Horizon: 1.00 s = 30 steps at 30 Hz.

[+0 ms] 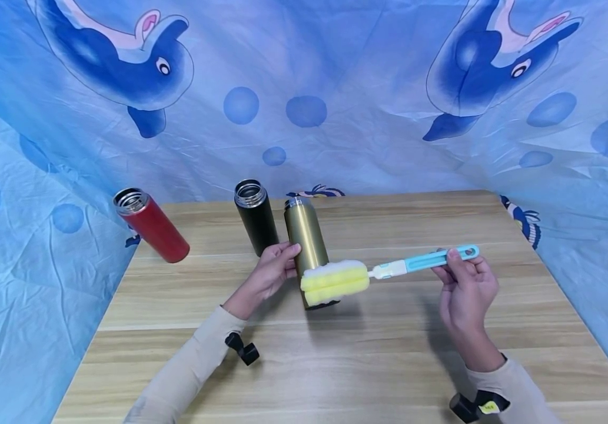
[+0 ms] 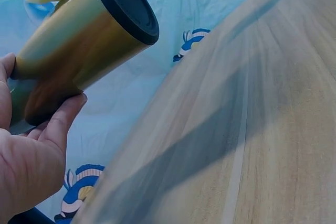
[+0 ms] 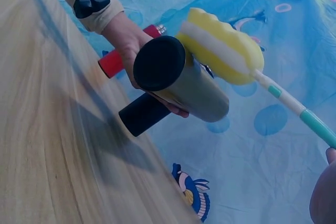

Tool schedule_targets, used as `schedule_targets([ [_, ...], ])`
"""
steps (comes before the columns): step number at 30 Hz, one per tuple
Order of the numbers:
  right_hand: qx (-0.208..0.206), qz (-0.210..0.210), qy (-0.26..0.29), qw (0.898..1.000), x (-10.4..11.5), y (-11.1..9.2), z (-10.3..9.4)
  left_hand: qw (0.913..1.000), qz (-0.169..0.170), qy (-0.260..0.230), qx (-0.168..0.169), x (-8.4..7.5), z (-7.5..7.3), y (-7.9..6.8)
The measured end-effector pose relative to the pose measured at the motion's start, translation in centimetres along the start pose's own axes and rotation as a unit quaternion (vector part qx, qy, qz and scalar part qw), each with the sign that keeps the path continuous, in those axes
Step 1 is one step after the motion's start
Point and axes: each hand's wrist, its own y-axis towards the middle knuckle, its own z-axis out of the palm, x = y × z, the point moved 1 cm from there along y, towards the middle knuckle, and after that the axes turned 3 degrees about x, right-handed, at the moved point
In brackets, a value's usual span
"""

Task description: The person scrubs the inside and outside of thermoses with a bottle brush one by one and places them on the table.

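Note:
My left hand grips a gold thermos bottle around its side and holds it above the table, as the left wrist view shows. The bottle's mouth has no lid, and its black base faces the right wrist camera. In my right hand is a bottle brush, pinched by its light-blue handle. The brush's yellow sponge head, with white along its top, overlaps the lower part of the gold bottle in the head view.
An open black thermos bottle stands just behind my left hand. Farther left, an open red thermos bottle stands on the wooden table. A blue dolphin-print sheet hangs behind and at both sides.

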Motion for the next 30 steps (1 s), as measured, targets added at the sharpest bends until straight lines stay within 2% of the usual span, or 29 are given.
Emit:
schedule_targets([
  [14, 0.037, 0.008, 0.041, 0.998, 0.4, -0.6, -0.6, 0.9991, -0.003, -0.018, -0.037, 0.1, 0.0, 0.7],
  [30, 0.072, 0.009, 0.043, 0.996, 0.2, -0.9, -1.7, 0.999, 0.011, -0.024, -0.035, -0.1, 0.5, 0.6],
])
